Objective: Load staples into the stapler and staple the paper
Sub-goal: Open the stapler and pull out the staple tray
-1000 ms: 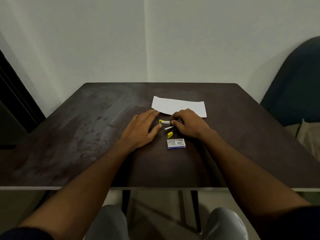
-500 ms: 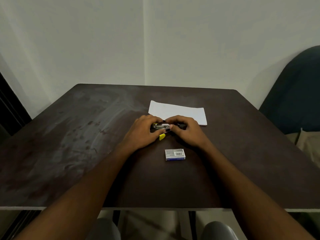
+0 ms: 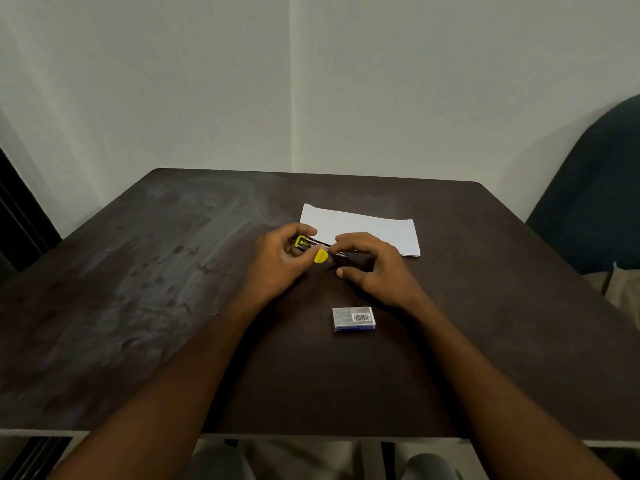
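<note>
Both hands are working the stapler (image 3: 329, 252) just above the bench (image 3: 138, 271), a little beyond its middle and toward the far edge. Left hand (image 3: 280, 263) is curling closed around the yellow-tipped front end, thumb and fingers pinching it; right hand (image 3: 375, 268) is closing over the dark rear body, fingertips pressing near the metal channel. A yellow tab is sticking out between the two hands, so the magazine is probably being pulled or hinged open: one hand is bracing while the other is drawing the parts apart. Whether any staples are already sitting inside I cannot tell. Staple box (image 3: 353, 318) is lying flat, apparently closed, nearer the person than the hands and apart from them, likely kept close for the next reach. Paper (image 3: 367, 228) is lying flat just beyond the hands, toward the far edge, partly hidden by the right hand, out of the way until stapling. Judgement: loading step is in hand; stapling is not yet begun.
</note>
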